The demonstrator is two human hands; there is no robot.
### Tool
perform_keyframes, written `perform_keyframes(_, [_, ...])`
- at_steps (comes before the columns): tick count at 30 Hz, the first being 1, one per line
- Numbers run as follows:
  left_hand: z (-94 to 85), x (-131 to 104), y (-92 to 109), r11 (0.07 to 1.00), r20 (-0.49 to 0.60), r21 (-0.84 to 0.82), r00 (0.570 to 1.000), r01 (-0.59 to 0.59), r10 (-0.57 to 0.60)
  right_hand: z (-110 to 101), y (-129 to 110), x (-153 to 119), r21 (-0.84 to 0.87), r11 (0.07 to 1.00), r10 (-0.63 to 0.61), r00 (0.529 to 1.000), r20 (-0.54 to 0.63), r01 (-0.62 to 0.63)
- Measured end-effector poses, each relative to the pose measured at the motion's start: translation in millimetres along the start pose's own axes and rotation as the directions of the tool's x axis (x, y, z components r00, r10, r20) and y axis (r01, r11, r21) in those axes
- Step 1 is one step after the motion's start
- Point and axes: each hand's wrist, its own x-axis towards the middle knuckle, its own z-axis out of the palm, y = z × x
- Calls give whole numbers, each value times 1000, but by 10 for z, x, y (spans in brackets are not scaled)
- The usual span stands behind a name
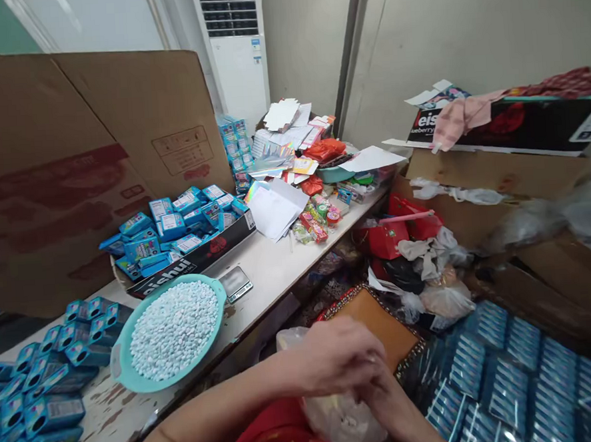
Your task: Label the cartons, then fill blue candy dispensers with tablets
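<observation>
My left hand (334,355) reaches in from the lower left, its fingers curled and a little smeared by motion. Right against it is my right hand (378,384), coming up from the lower right, also with bent fingers. What the fingertips pinch is hidden between the hands. A clear plastic bag (344,423) with pale contents lies directly beneath both hands, over my red clothing (276,435). To the left on the table, apart from my hands, a turquoise basin (221,319) holds many small pale-blue pieces.
On the white table (278,265) are a small digital scale (238,284), a carton tray (202,257) of blue boxes, standing open blue boxes (61,402) and a paper pile (279,202). Wrapped blue packs (505,375) lie at right. An orange-brown cushioned seat (381,319) is ahead.
</observation>
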Motion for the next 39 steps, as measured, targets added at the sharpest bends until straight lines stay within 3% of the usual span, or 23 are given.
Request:
perform_keyframes(3, [-94,-101,-164,949,-115,-211,958,237,-264,-72,-48,227,-102,994,43,994,101,-32])
perform_keyframes(5, [-106,-191,-294,854,-106,-336,885,397,-453,-78,-79,378,-153,987,74,983,170,-48])
perform_keyframes(7, [-98,-246,-428,788,-157,-413,816,457,-556,-31,-127,532,-178,983,96,964,248,-52])
perform_keyframes(9, [-110,-256,-556,809,-292,-408,779,423,-555,58,-201,694,-183,982,102,948,302,-48])
perform_keyframes(13, [-231,-223,-763,930,-573,-209,733,301,-366,263,-404,1033,-137,990,82,953,292,-43])
perform_keyframes(16, [-329,-244,-871,953,-721,-149,630,265,-288,356,-534,1271,-78,994,98,967,236,-82])
perform_keyframes(17, [-354,-262,-899,965,-739,-109,630,239,-240,369,-565,1341,-65,992,125,959,253,-112])
perform_keyframes(18, [-377,-285,-922,980,-722,-44,672,194,-165,373,-591,1407,-56,987,160,943,292,-151])
perform_keyframes(20, [-432,-331,-953,991,-569,127,822,51,30,369,-634,1522,-50,973,225,894,388,-224])
perform_keyframes(21, [-469,-352,-961,983,-466,183,878,-31,114,367,-659,1571,-53,968,243,876,416,-244])
perform_keyframes(22, [-514,-370,-966,977,-398,198,904,-85,159,369,-689,1614,-68,967,251,871,422,-246])
perform_keyframes(24, [-627,-396,-974,990,-429,130,896,-62,112,397,-767,1683,-149,970,239,876,418,-194])
perform_keyframes(26, [-748,-407,-1003,996,-519,-41,850,79,-89,460,-857,1725,-288,955,201,862,465,-67])
perform_keyframes(29, [-910,-405,-1113,884,-411,-312,790,348,-456,602,-941,1752,-460,827,-1,819,574,324])
perform_keyframes(31, [-1010,-405,-1216,766,-289,-469,743,439,-603,700,-932,1764,-489,608,-290,748,597,626])
perform_keyframes(32, [-1060,-410,-1263,708,-238,-557,734,434,-636,741,-910,1773,-487,473,-443,676,589,735])
perform_keyframes(33, [-1111,-419,-1303,655,-188,-642,746,400,-639,774,-884,1784,-481,344,-572,587,573,806])
perform_keyframes(35, [-1208,-446,-1346,594,-121,-745,814,304,-569,813,-837,1816,-487,147,-733,425,531,861])
perform_keyframes(37, [-1289,-471,-1333,648,-154,-712,841,270,-519,822,-835,1863,-518,20,-785,334,521,855])
perform_keyframes(39, [-1345,-480,-1275,768,-241,-558,824,315,-513,821,-899,1922,-536,-115,-780,258,570,836])
